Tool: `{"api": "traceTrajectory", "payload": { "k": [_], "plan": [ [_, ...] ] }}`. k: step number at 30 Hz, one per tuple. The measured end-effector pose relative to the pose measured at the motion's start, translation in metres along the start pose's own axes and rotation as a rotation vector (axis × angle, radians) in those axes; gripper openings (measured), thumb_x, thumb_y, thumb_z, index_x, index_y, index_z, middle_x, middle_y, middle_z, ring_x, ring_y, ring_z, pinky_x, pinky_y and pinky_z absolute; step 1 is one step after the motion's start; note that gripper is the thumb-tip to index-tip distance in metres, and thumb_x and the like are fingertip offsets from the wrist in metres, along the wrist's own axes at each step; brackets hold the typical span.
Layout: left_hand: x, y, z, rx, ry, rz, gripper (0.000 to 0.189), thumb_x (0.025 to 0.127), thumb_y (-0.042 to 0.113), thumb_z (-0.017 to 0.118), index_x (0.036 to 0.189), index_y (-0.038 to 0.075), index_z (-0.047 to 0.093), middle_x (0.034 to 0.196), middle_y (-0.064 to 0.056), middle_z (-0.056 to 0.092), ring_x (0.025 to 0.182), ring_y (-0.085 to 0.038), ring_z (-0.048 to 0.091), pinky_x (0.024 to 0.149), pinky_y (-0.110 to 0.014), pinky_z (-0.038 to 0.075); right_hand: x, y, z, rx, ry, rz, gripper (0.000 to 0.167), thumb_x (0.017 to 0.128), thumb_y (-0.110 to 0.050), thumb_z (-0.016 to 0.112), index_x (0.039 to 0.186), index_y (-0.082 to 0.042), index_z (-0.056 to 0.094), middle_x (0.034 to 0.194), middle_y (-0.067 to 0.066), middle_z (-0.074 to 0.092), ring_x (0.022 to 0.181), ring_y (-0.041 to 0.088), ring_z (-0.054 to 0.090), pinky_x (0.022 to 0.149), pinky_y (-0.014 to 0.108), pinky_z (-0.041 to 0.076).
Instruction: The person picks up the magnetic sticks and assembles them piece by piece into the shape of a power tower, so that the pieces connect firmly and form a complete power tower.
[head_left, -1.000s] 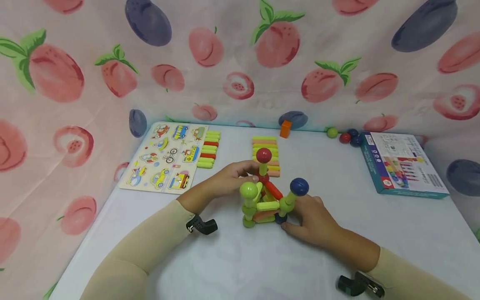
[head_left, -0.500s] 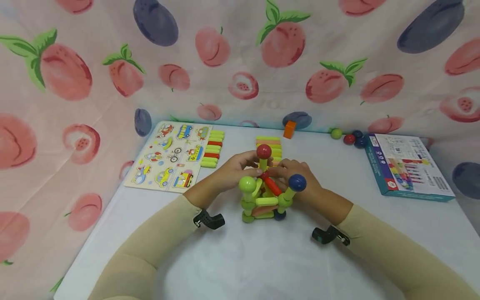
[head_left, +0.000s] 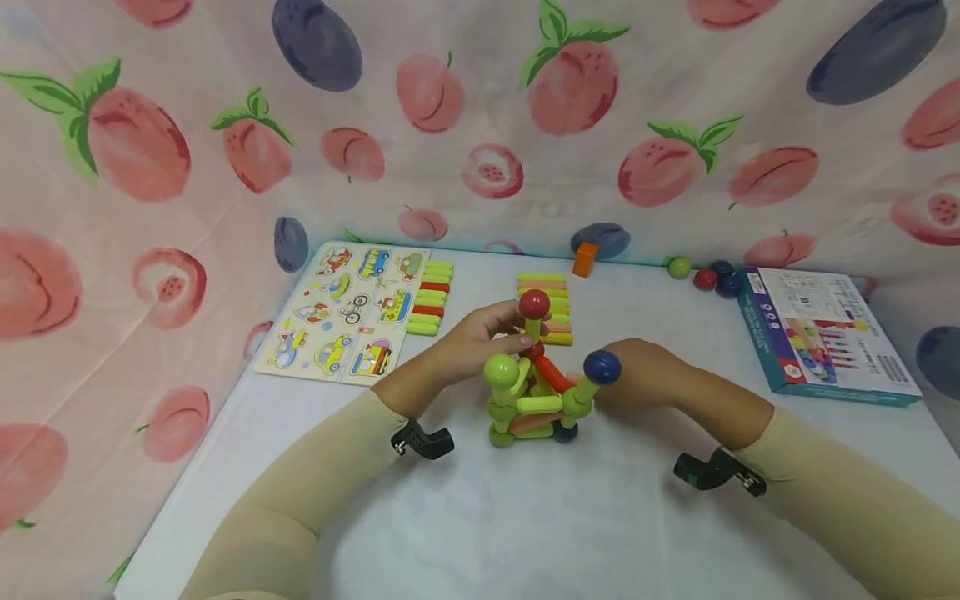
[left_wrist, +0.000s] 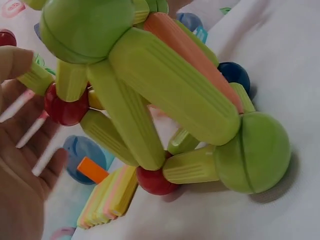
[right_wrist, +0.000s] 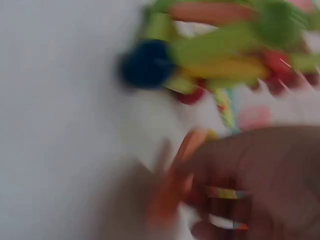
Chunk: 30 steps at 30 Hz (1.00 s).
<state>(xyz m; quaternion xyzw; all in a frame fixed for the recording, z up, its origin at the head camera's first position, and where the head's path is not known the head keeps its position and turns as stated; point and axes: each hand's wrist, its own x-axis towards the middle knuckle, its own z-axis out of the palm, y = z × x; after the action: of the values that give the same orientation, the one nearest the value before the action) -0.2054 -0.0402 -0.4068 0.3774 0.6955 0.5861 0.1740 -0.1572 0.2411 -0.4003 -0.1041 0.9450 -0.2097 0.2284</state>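
Observation:
A stick-and-ball building-toy frame (head_left: pixel 540 405) of green rods and coloured balls stands on the table between my hands. My left hand (head_left: pixel 480 340) is at its far left. Thumb and finger hold the upright rod (left_wrist: pixel 36 80) under the red top ball (head_left: pixel 535 304), while the other fingers spread loosely in the left wrist view. My right hand (head_left: pixel 637 372) is right of the frame, partly behind the blue top ball (head_left: pixel 602 367). In the blurred right wrist view it pinches an orange stick (right_wrist: pixel 167 197) close over the table.
Behind the frame lies a row of yellow and orange sticks (head_left: pixel 543 287). Green and red sticks (head_left: pixel 429 308) lie beside a picture puzzle board (head_left: pixel 330 333) at left. An orange block (head_left: pixel 585 259), several loose balls (head_left: pixel 706 278) and a box (head_left: pixel 832 333) sit farther back.
My right hand went from the frame's lower right corner up behind it to the stick row, then back right. The row's nearest orange stick has left it. My left hand stays at the frame.

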Motion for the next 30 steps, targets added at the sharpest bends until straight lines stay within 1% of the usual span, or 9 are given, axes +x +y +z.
{"api": "traceTrajectory", "payload": {
  "k": [2, 5, 9, 12, 18, 22, 26, 28, 30],
  "plan": [
    [-0.001, 0.001, 0.0, -0.014, 0.015, 0.029, 0.038, 0.108, 0.008, 0.059, 0.145, 0.002, 0.058, 0.133, -0.011, 0.068, 0.123, -0.025, 0.06, 0.107, -0.043, 0.05, -0.002, 0.003, -0.013, 0.257, -0.05, -0.04, 0.031, 0.101, -0.032, 0.073, 0.12, -0.008, 0.074, 0.112, 0.007, 0.073, 0.109, 0.03, 0.06, 0.099, 0.054, 0.049],
    [-0.001, 0.002, 0.002, -0.036, 0.031, 0.06, 0.038, 0.108, 0.005, 0.058, 0.146, 0.0, 0.056, 0.134, -0.014, 0.067, 0.125, -0.026, 0.061, 0.108, -0.042, 0.051, -0.004, 0.006, -0.026, 0.639, -0.109, -0.224, 0.028, 0.106, -0.021, 0.065, 0.126, -0.002, 0.069, 0.121, 0.016, 0.068, 0.118, 0.036, 0.054, 0.102, 0.051, 0.044],
    [0.001, 0.003, 0.003, -0.045, 0.038, 0.063, 0.036, 0.109, 0.005, 0.057, 0.144, -0.001, 0.057, 0.132, -0.014, 0.069, 0.125, -0.025, 0.062, 0.109, -0.041, 0.05, -0.006, -0.003, -0.027, 0.834, -0.203, -0.454, 0.021, 0.109, -0.012, 0.058, 0.121, 0.001, 0.07, 0.117, 0.018, 0.068, 0.12, 0.038, 0.055, 0.102, 0.054, 0.044],
    [0.002, 0.002, 0.003, -0.051, 0.042, 0.056, 0.036, 0.109, 0.005, 0.058, 0.144, -0.001, 0.058, 0.133, -0.018, 0.067, 0.126, -0.025, 0.061, 0.111, -0.041, 0.049, -0.007, -0.011, -0.023, 0.864, -0.233, -0.494, 0.022, 0.108, -0.01, 0.058, 0.12, 0.002, 0.071, 0.119, 0.017, 0.07, 0.122, 0.037, 0.055, 0.101, 0.054, 0.045],
    [0.0, 0.001, 0.005, -0.058, 0.039, 0.034, 0.038, 0.109, 0.007, 0.057, 0.146, -0.001, 0.058, 0.139, -0.017, 0.065, 0.131, -0.026, 0.059, 0.114, -0.043, 0.047, -0.006, -0.018, -0.018, 0.87, -0.221, -0.429, 0.029, 0.105, -0.009, 0.061, 0.131, 0.002, 0.07, 0.13, 0.014, 0.069, 0.127, 0.035, 0.054, 0.101, 0.05, 0.05],
    [-0.001, -0.002, 0.007, -0.037, 0.027, 0.056, 0.036, 0.108, 0.006, 0.058, 0.143, 0.0, 0.061, 0.136, -0.013, 0.068, 0.131, -0.024, 0.059, 0.115, -0.046, 0.046, -0.007, -0.019, -0.014, 0.886, -0.205, -0.416, 0.035, 0.104, -0.011, 0.061, 0.137, 0.0, 0.068, 0.132, 0.011, 0.069, 0.128, 0.033, 0.055, 0.104, 0.049, 0.049],
    [-0.001, -0.004, 0.005, -0.054, 0.001, 0.045, 0.038, 0.107, 0.004, 0.055, 0.144, -0.002, 0.059, 0.136, -0.016, 0.066, 0.129, -0.028, 0.059, 0.112, -0.046, 0.049, -0.011, -0.006, 0.002, 0.919, -0.06, -0.438, 0.029, 0.107, -0.01, 0.057, 0.133, -0.005, 0.069, 0.122, 0.008, 0.07, 0.119, 0.026, 0.059, 0.104, 0.044, 0.05],
    [-0.003, -0.004, 0.003, -0.046, -0.019, -0.008, 0.041, 0.107, 0.005, 0.051, 0.146, -0.002, 0.058, 0.139, -0.016, 0.065, 0.131, -0.028, 0.059, 0.112, -0.043, 0.05, -0.017, 0.004, 0.016, 0.808, 0.065, -0.477, 0.028, 0.103, -0.006, 0.056, 0.127, -0.006, 0.07, 0.117, 0.003, 0.072, 0.113, 0.023, 0.062, 0.103, 0.043, 0.049],
    [-0.005, -0.005, 0.0, -0.011, -0.048, -0.064, 0.043, 0.106, 0.007, 0.05, 0.147, -0.002, 0.058, 0.143, -0.016, 0.063, 0.133, -0.027, 0.058, 0.112, -0.04, 0.049, -0.027, 0.012, 0.032, 0.603, 0.183, -0.487, 0.025, 0.099, -0.011, 0.065, 0.123, -0.007, 0.069, 0.11, -0.002, 0.071, 0.105, 0.019, 0.062, 0.098, 0.044, 0.051]
  ]
}}
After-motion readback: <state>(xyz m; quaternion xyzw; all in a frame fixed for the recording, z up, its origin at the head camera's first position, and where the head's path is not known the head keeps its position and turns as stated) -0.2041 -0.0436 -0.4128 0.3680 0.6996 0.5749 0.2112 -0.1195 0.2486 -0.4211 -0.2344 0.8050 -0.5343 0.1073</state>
